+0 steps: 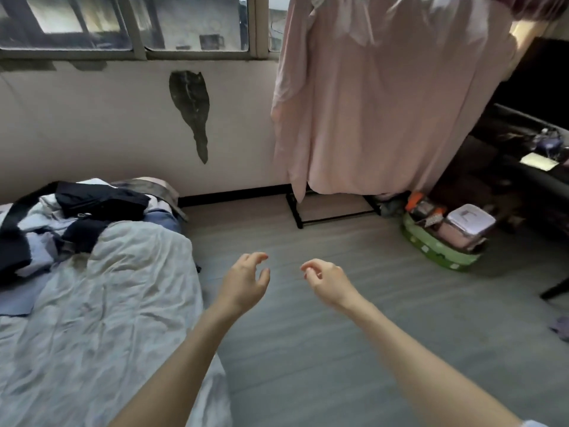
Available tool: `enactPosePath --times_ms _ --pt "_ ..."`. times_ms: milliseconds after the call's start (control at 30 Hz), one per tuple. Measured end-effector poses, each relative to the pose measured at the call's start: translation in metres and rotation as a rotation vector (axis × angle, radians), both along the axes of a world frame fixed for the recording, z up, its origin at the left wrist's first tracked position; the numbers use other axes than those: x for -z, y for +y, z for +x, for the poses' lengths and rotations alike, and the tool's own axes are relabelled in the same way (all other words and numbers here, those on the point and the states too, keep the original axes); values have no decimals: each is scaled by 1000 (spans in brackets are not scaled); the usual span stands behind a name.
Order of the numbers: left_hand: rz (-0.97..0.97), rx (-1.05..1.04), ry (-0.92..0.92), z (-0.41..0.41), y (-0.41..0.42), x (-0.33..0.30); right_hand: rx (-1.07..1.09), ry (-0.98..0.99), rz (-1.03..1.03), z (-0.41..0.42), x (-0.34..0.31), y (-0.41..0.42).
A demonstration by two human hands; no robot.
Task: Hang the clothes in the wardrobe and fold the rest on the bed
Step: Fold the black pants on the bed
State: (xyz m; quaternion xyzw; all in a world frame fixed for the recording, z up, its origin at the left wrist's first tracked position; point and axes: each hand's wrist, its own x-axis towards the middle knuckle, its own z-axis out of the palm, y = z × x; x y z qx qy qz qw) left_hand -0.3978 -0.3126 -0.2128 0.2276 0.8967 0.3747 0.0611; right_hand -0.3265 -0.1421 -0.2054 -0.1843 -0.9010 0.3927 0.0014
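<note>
Beside you, the bed (101,303) carries the clothes (61,223) heaped at its far end; your left hand (244,282) and right hand (326,282) hang loose and empty, so take one garment by the shoulders.

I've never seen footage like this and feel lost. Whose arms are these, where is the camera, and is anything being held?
The camera sits on a person's head, looking forward and down, so the arms are their own. The left hand and right hand hang over the floor with fingers loosely curled, holding nothing. On the bed to the left lies a pile of dark and pale clothes, unfolded. Ahead stands a wardrobe rack under a pink cover. A green basket sits on the floor.
</note>
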Motion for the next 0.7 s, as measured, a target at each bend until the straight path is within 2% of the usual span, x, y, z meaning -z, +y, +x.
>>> enactPosePath --times_ms 233,533,700 --pt "-7 -115 -104 -64 1 22 -155 -58 2 -84 10 5" --pt "48 -414 -68 -262 -44 29 -408 -41 36 -316 12 -38" --pt "38 -565 -125 -354 -83 35 -570 -54 19 -432 24 -71"
